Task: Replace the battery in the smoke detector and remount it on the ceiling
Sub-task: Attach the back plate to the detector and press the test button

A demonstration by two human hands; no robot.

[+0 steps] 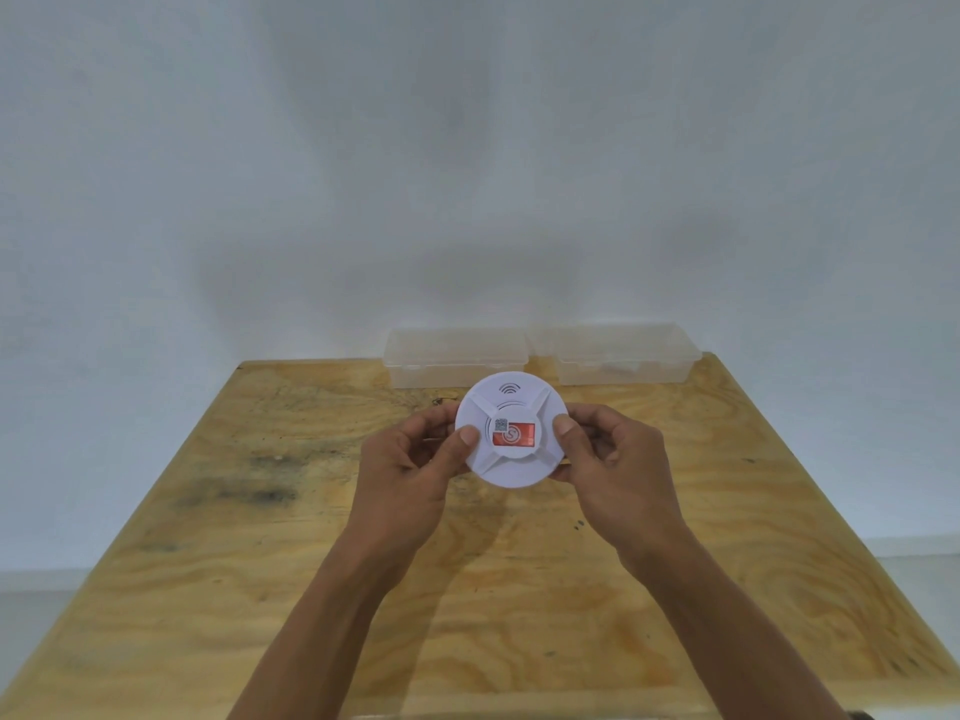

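A round white smoke detector (pixel 511 459) is held up above the wooden table (pixel 260 511), its face turned toward me. It bears a red label with a small code sticker in the middle and a wave symbol near its top edge. My left hand (pixel 410 475) grips its left rim, thumb on the face and fingers curled behind. My right hand (pixel 613 470) grips the right rim the same way. No battery is visible.
Two clear plastic boxes (pixel 457 356) (pixel 618 356) with lids stand side by side at the table's far edge against a plain white wall. Dark stains mark the table's left part. The floor shows beyond both side edges.
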